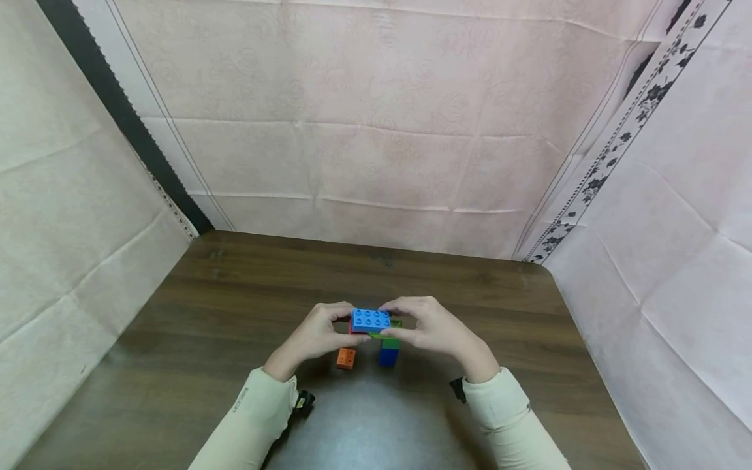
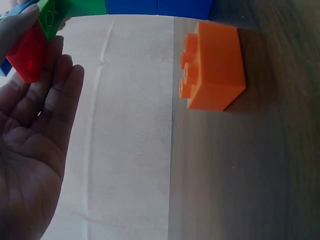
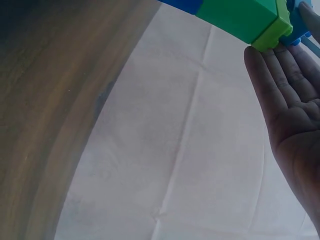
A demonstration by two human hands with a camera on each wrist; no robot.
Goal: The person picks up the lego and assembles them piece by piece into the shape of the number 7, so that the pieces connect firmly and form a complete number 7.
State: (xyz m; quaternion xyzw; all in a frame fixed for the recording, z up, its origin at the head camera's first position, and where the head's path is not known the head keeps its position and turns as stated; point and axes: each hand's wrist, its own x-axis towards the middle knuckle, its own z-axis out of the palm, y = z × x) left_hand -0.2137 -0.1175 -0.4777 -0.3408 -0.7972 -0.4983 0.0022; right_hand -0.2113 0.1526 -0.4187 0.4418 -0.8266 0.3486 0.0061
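A stack of toy building bricks stands on the table, with a light blue brick (image 1: 371, 320) at its top. My left hand (image 1: 317, 334) pinches the light blue brick's left end between thumb and fingers. Its fingers also lie by a red brick (image 2: 31, 56) under that end. From the other side, my right hand (image 1: 433, 328) pinches the right end, its fingertips close to a light green brick (image 3: 274, 31). Lower in the stack are a darker green brick (image 3: 237, 18) and dark blue bricks (image 1: 388, 356). The hands partly hide how the upper bricks join.
An orange brick (image 1: 346, 358) sits apart on the wooden table (image 1: 235, 313), just left of the stack's base. Pale cloth (image 1: 376, 163) hangs behind the table's far edge and along both sides.
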